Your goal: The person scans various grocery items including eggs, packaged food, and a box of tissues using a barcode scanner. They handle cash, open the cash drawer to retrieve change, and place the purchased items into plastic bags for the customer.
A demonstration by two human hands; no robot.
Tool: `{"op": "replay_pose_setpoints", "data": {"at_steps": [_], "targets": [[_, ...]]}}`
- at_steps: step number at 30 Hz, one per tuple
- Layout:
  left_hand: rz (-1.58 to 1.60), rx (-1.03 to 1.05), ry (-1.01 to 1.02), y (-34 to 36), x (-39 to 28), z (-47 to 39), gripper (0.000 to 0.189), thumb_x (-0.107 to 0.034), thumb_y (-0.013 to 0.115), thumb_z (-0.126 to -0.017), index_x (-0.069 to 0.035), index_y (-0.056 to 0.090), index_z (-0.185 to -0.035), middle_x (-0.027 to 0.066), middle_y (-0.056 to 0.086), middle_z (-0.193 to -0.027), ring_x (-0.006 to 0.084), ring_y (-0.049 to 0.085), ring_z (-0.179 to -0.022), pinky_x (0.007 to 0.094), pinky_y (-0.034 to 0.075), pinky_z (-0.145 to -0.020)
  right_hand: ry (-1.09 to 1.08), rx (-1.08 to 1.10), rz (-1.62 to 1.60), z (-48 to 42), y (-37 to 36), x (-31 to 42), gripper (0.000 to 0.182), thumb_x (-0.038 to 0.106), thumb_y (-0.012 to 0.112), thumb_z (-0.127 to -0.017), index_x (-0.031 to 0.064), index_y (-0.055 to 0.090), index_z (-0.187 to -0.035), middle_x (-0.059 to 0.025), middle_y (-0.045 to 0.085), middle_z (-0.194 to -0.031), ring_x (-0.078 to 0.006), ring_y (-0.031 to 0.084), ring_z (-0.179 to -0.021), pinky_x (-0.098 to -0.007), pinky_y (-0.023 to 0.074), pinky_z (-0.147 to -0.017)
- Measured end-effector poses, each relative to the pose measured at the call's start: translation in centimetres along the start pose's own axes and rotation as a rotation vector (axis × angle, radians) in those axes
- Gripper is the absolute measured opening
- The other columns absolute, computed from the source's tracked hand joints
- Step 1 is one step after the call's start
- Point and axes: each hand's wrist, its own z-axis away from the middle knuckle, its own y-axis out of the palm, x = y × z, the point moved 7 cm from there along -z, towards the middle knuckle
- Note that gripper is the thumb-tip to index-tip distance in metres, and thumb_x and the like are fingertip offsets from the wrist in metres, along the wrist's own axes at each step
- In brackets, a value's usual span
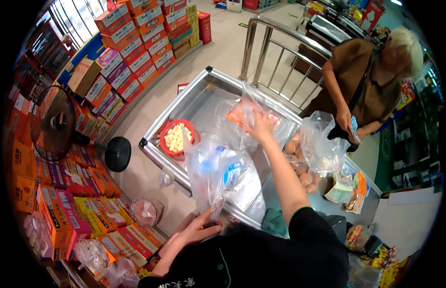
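Observation:
At the bottom middle, my left hand [205, 226] grips the gathered end of a clear plastic bag [208, 172] that holds blue-and-white packages. My right hand [260, 126] reaches over the metal counter, its fingers spread on another clear plastic bag [223, 118] with an orange-red package [235, 117] in it. Whether those fingers grip the film is hard to tell. A red bowl [161, 138] of pale peeled cloves or nuts stands at the counter's left end. To the right of my right forearm lie brown eggs [305, 178] and a clear bag [318, 140] with pale contents.
A person [363, 79] stands beyond the counter at the right, holding folded paper. A steel railing [277, 27] runs behind the counter [172, 97]. At the left are stacked cartons [118, 39] and a black standing fan [53, 122]. Packaged food [340, 190] lies at the counter's right.

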Motion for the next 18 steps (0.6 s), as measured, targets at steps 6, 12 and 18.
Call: {"op": "replay_pose_setpoints", "data": {"at_steps": [6, 12, 18], "targets": [[0.228, 0.027, 0.043, -1.6, -0.5, -0.4, 0.073, -0.004, 0.056, -0.087, -0.014, 0.013, -0.145, 0.0012, 0.048, -0.085, 0.0087, 0.044, -0.074, 0.0208, 0.037, -0.064, 0.009, 0.192, 0.441, -1.6, 5.4, -3.1, 0.104, 0.045, 0.080, -0.054, 0.0139, 0.028, -0.139, -0.0271, 0.033, -0.135, -0.0475, 0.031, -0.124, -0.0634, 0.0228, -0.098], [0.266, 0.071, 0.050, -1.5, -1.7, -0.8, 0.074, -0.005, 0.055, -0.087, -0.014, 0.009, -0.145, 0.0023, 0.047, -0.084, 0.0100, 0.044, -0.075, 0.0213, 0.037, -0.066, 0.015, 0.374, 0.672, -4.3, 7.9, -3.1, 0.081, 0.037, 0.070, -0.068, 0.0114, 0.033, -0.136, -0.0310, 0.041, -0.126, -0.0461, 0.048, -0.109, -0.0589, 0.0398, -0.084], [0.357, 0.069, 0.080, -2.4, -1.3, -0.4, 0.074, -0.006, 0.055, -0.087, -0.014, 0.009, -0.145, 0.0029, 0.047, -0.085, 0.0096, 0.045, -0.075, 0.0211, 0.037, -0.066, -0.065, 0.035, 0.817, -5.8, 11.0, -3.2, 0.043, 0.021, 0.058, -0.077, 0.0086, 0.048, -0.116, -0.0254, 0.057, -0.104, -0.0423, 0.060, -0.089, -0.0501, 0.0493, -0.063]]}}
